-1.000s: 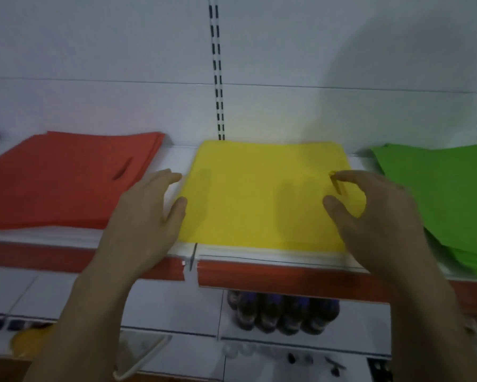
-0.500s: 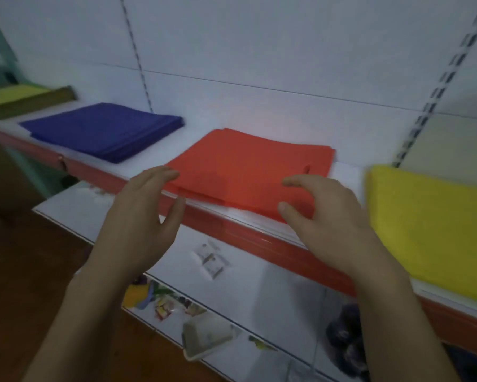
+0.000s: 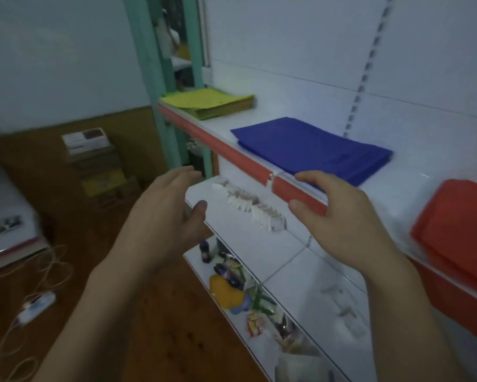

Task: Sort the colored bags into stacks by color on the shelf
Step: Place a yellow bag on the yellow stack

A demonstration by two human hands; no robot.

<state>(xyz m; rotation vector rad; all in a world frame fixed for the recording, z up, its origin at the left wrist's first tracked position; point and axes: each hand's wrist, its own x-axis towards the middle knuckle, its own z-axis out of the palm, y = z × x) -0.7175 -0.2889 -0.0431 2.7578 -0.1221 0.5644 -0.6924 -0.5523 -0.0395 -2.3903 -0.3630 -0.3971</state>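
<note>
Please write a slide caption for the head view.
Empty left hand and right hand before the shelf with yellow-green stack, blue stack, red stack.

Nothing legible: print on the boxes (image 3: 94, 150) by the wall (image 3: 52, 64) and the packets (image 3: 255, 322) on the bottom shelf (image 3: 196, 257) is blurred.

Middle stack (image 3: 311, 147) on shelf (image 3: 262, 113), between far stack (image 3: 207, 102), right stack (image 3: 457, 224)

Red-edged shelf (image 3: 226, 146), three bag stacks.
Far left a yellow-green stack (image 3: 208, 102), middle a blue stack (image 3: 311, 148), near right a red stack (image 3: 457, 230).
</note>
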